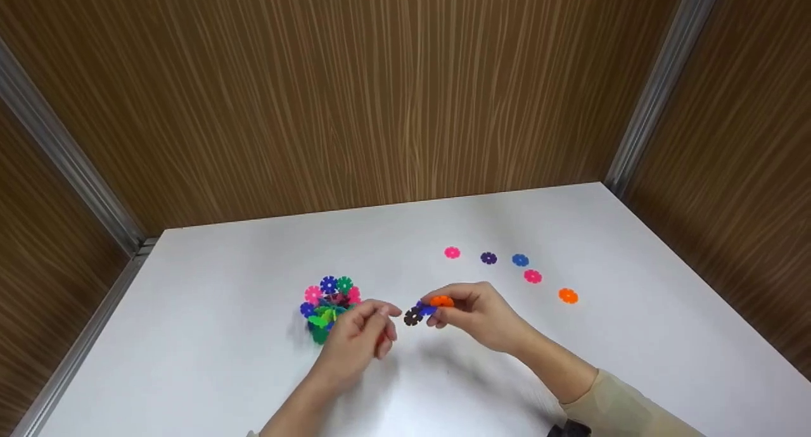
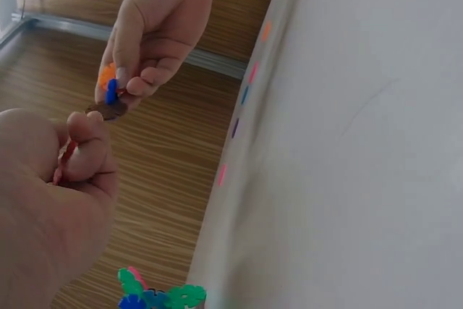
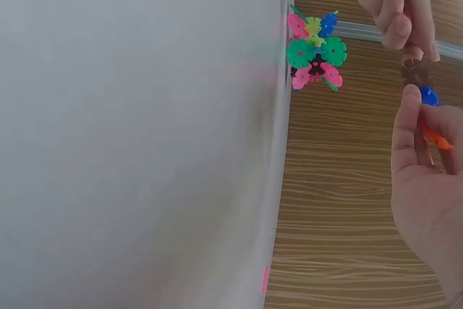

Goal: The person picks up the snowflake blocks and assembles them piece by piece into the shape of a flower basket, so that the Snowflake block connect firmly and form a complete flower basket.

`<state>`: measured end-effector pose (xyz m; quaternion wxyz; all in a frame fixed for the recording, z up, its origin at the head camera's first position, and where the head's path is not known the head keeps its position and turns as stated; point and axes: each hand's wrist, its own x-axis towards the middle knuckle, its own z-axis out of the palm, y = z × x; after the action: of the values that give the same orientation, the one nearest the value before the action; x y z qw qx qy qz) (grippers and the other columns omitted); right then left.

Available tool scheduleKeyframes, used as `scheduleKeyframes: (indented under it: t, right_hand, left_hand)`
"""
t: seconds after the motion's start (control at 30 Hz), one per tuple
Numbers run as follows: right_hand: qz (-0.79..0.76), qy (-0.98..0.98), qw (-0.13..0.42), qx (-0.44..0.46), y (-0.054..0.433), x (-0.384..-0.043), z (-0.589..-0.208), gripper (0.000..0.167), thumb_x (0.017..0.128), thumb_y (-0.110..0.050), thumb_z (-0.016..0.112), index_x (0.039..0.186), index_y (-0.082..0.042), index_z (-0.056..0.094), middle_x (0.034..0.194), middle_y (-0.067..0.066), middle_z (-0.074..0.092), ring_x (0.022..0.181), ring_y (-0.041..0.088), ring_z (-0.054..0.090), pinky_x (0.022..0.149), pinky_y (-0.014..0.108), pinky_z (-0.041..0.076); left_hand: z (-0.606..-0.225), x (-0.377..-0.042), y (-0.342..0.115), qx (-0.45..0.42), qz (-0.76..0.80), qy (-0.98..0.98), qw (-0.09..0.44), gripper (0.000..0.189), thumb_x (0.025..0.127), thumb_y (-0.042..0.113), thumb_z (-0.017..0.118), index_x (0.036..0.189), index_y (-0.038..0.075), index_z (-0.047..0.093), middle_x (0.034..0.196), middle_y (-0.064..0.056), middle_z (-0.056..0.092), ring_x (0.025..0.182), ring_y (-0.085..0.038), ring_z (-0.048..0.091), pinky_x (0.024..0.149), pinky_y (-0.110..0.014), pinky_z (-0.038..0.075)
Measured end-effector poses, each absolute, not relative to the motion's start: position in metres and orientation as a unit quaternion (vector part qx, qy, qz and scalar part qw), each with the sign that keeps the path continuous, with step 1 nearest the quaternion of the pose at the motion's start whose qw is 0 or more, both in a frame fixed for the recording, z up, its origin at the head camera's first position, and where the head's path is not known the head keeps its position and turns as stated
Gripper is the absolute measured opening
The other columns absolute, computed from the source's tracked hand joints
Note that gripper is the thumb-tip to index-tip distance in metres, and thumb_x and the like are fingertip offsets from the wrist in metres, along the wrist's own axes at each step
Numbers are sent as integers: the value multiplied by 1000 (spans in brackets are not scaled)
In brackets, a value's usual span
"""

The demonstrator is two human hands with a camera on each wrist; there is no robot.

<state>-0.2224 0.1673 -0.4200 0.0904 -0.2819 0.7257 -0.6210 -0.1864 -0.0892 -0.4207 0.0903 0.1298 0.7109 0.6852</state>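
My right hand (image 1: 478,313) pinches a short chain of notched plastic discs: an orange disc (image 1: 441,301), a blue disc (image 1: 426,309) and a dark brown disc (image 1: 413,316) at the end toward the other hand. Facing it, my left hand (image 1: 358,339) has its fingers curled, with a thin red disc (image 2: 67,153) edge-on between them in the left wrist view; most of that disc is hidden. The left fingertips are right at the brown disc in both wrist views. Behind the left hand stands a ball-like cluster of joined discs (image 1: 329,285), pink, green, blue and yellow.
Loose discs lie on the white table (image 1: 209,361) to the right: a pink disc (image 1: 452,253), a purple disc (image 1: 488,258), a blue disc (image 1: 520,259), another pink disc (image 1: 533,276) and an orange disc (image 1: 568,296). Wood-grain panels (image 1: 380,95) enclose the table's back and sides.
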Motion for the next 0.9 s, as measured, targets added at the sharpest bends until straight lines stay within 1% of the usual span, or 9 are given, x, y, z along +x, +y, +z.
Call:
scheduleKeyframes:
  t: [0.1, 0.2, 0.3, 0.4, 0.53, 0.6, 0.73, 0.83, 0.9]
  right_hand:
    - [-629, 722, 88, -276, 168, -223, -420, 22, 104, -1, 66, 123, 3, 75, 111, 23, 75, 97, 43, 73, 91, 32, 61]
    - [-637, 716, 94, -272, 168, -222, -419, 24, 102, -1, 66, 125, 2, 74, 114, 20, 75, 100, 43, 73, 93, 34, 61]
    - [-636, 720, 95, -262, 167, -221, -418, 26, 100, -8, 73, 126, -3, 75, 116, 16, 75, 101, 37, 74, 94, 34, 60]
    - [-634, 725, 84, -254, 165, -220, -416, 27, 98, -16, 79, 123, -8, 78, 115, 13, 76, 98, 30, 73, 93, 34, 61]
    - [-644, 717, 70, -257, 163, -220, -416, 24, 96, -13, 80, 119, -5, 78, 110, 14, 77, 96, 33, 74, 92, 35, 61]
    - [-648, 711, 68, -264, 162, -220, -416, 23, 97, -11, 79, 118, -3, 77, 109, 15, 77, 95, 33, 75, 92, 36, 62]
    - [-649, 709, 69, -266, 159, -219, -416, 22, 97, -11, 79, 118, -4, 78, 109, 14, 76, 94, 28, 74, 92, 36, 61]
    - [-649, 709, 69, -267, 157, -219, -415, 22, 97, -11, 79, 117, -4, 78, 110, 15, 75, 94, 26, 74, 93, 35, 61]
    - [-652, 706, 67, -271, 155, -219, -415, 22, 96, -9, 79, 118, -3, 77, 110, 16, 74, 95, 27, 74, 93, 35, 61]
  left_hand:
    - [-418, -187, -90, 117, 700, 697, 105, 28, 109, 3, 41, 125, -5, 62, 104, -15, 63, 82, -18, 60, 78, -22, 56]
    - [-416, -187, -89, 108, 702, 693, 121, 25, 111, 0, 44, 133, -3, 56, 118, -20, 63, 101, -24, 70, 94, -28, 59]
    - [-416, -188, -89, 94, 708, 686, 140, 26, 112, 4, 49, 137, -1, 52, 126, -22, 66, 113, -30, 73, 97, -34, 58]
    - [-416, -188, -91, 79, 713, 680, 153, 26, 112, 11, 52, 135, 0, 51, 132, -21, 69, 116, -32, 73, 94, -36, 60]
    - [-415, -188, -92, 66, 706, 687, 158, 27, 111, 19, 57, 129, -1, 52, 128, -23, 72, 106, -33, 77, 86, -38, 63]
    - [-415, -188, -92, 61, 698, 697, 151, 27, 111, 22, 59, 126, 0, 54, 119, -23, 75, 97, -33, 79, 81, -38, 64]
    - [-416, -187, -91, 55, 676, 725, 120, 26, 109, 27, 62, 123, 5, 64, 95, -17, 78, 74, -29, 79, 69, -34, 64]
    - [-416, -185, -89, 66, 667, 736, 96, 27, 109, 27, 62, 128, 9, 70, 81, -13, 73, 61, -24, 72, 61, -28, 61]
    - [-416, -184, -88, 88, 664, 737, 88, 32, 111, 24, 59, 138, 10, 68, 81, -11, 69, 61, -20, 67, 62, -25, 59]
